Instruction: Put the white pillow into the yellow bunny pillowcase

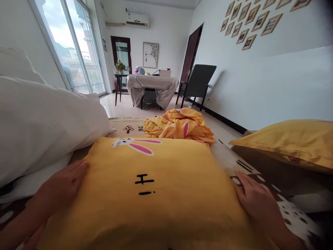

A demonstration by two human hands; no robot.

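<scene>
A yellow pillow lies flat in front of me, printed with a rabbit with pink ears and black "Hi" lettering. My left hand rests against its left edge, fingers stretched forward and lying along the cloth. On the opposite side, my right hand touches the right edge, its fingers extended and the thumb apart. Neither hand is wrapped round the pillow. Just beyond the pillow's far edge sits a crumpled heap of yellow bedding fabric with the same kind of pink print.
White pillows or bedding are piled at the left. Another yellow pillow lies at the right, on a brown box-like surface. Beneath is a patterned bed cover. Farther off stand a covered table and a dark chair.
</scene>
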